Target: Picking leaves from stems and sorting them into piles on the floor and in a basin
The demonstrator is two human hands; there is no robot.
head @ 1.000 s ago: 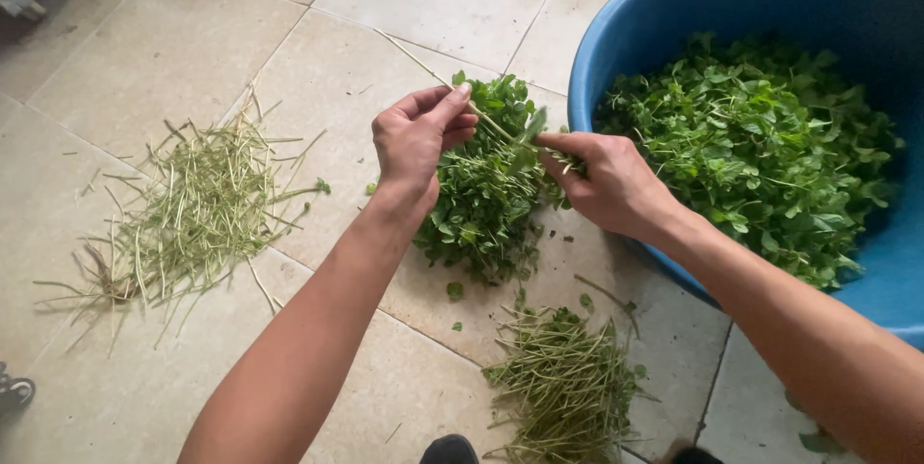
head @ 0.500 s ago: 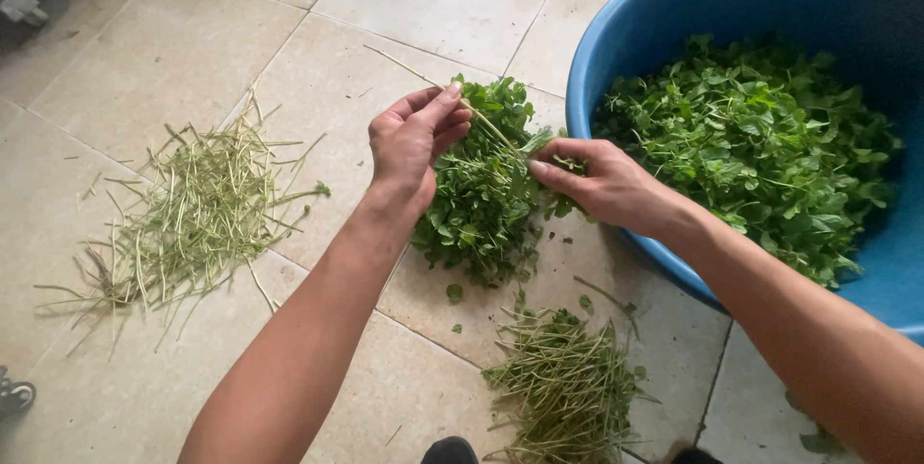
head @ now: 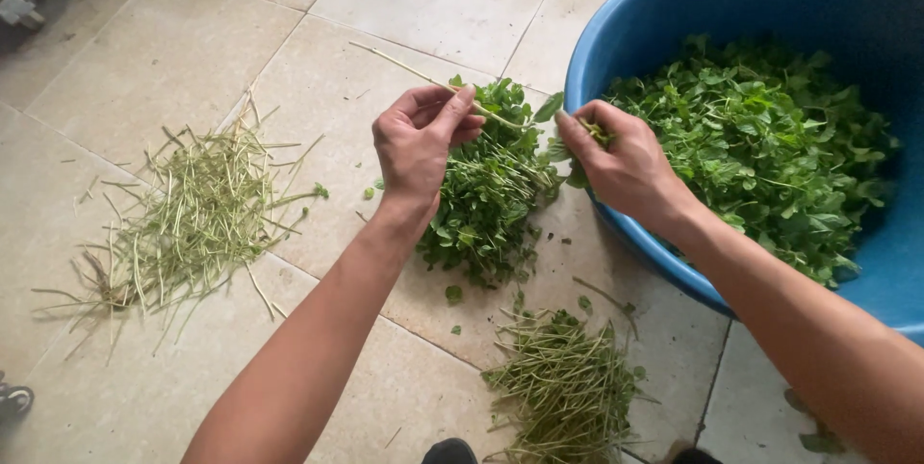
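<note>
Head view: the left hand (head: 416,141) pinches a thin stem (head: 404,67), now drawn out longer than a moment ago, while the right hand (head: 616,161) closes its fingers on stripped leaves (head: 568,137) at the blue basin (head: 664,12) rim, above the leafy pile (head: 486,204) on the floor.

Stem pile (head: 188,219) lies left, leafy heap (head: 486,204) centre, basin (head: 770,2) right, another stem pile (head: 568,387) nearest.

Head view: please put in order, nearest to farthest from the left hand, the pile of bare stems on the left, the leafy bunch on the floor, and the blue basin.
From the left hand:
1. Leafy bunch, just beside it.
2. Blue basin, to the right.
3. Pile of bare stems, far left.
</note>
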